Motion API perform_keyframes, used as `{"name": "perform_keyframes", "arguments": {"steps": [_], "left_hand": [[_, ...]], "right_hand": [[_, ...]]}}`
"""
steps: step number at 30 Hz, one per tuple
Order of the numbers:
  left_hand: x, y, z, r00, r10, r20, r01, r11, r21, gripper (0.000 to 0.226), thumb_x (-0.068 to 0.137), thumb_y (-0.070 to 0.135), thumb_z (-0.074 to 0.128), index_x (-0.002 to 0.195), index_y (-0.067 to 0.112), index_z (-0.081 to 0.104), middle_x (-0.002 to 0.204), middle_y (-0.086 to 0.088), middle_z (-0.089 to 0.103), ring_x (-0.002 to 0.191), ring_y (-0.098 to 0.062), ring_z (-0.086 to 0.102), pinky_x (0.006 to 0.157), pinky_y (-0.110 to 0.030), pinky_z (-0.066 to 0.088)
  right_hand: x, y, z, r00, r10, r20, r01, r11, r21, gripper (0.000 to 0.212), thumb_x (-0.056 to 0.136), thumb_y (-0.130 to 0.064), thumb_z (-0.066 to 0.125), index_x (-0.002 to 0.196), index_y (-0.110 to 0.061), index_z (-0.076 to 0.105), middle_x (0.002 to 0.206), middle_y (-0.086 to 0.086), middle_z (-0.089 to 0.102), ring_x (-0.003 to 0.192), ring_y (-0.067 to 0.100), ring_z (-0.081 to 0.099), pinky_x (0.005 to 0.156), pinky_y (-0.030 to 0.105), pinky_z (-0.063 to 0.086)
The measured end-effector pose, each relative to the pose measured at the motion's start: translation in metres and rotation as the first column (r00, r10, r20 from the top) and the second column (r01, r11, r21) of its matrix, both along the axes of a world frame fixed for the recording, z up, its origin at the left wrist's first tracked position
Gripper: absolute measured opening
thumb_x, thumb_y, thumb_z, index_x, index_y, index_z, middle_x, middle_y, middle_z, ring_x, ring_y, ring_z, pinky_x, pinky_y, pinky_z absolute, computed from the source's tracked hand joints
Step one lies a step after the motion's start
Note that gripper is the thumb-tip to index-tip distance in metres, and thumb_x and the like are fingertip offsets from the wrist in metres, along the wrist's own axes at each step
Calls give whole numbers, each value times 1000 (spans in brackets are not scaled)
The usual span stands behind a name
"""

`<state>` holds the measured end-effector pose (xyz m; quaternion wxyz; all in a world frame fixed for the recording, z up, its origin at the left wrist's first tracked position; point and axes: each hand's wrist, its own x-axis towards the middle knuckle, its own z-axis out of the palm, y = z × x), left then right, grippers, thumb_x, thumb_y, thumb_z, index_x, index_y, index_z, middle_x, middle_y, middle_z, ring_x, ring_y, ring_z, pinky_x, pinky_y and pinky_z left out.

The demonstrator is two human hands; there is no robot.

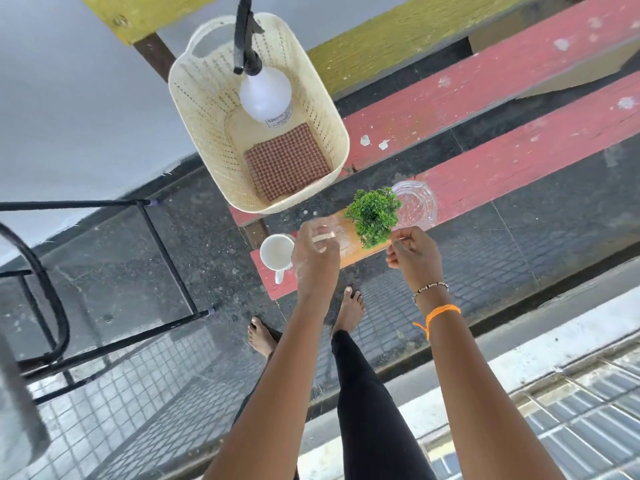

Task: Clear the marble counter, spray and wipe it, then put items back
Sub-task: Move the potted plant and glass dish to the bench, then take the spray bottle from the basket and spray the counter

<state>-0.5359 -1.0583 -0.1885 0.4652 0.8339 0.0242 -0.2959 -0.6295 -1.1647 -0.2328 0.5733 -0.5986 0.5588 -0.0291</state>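
Note:
A small green plant (374, 216) stands on a wooden board (349, 245) on the red bench (502, 168). Left of the board is a white mug (275, 251), and a clear glass dish (417, 204) lies behind the plant. My left hand (315, 258) hovers over the board's left part with fingers apart and holds nothing. My right hand (414, 254) is just right of the plant, fingers curled in, with nothing clearly in them. A cream basket (322, 109) at the bench's end holds a spray bottle (265, 95) and a folded checked cloth (287, 164).
A black metal chair frame (162, 244) stands at the left on the dark floor. My bare feet (351, 308) are right at the bench's near edge. A pale ledge (519, 358) runs along the lower right, and a yellow plank (398, 32) lies behind the bench.

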Motion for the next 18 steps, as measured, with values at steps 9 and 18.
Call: {"name": "perform_keyframes", "arguments": {"steps": [9,18], "left_hand": [[33,41,33,958,288,11,-287,956,-56,23,84,7,55,93,26,63,88,11,64,82,-1,59,70,-9,45],[91,31,35,950,311,33,-307,947,-95,20,88,10,54,93,27,62,102,-3,66,100,-23,62,92,-42,50]], "right_hand": [[78,30,68,953,236,191,-224,971,-81,11,87,-1,50,87,-10,57,77,12,62,67,24,59,67,41,54],[233,0,50,892,387,232,-338,914,-225,26,88,-9,50,113,-7,55,89,5,57,83,24,58,86,44,50]]}}
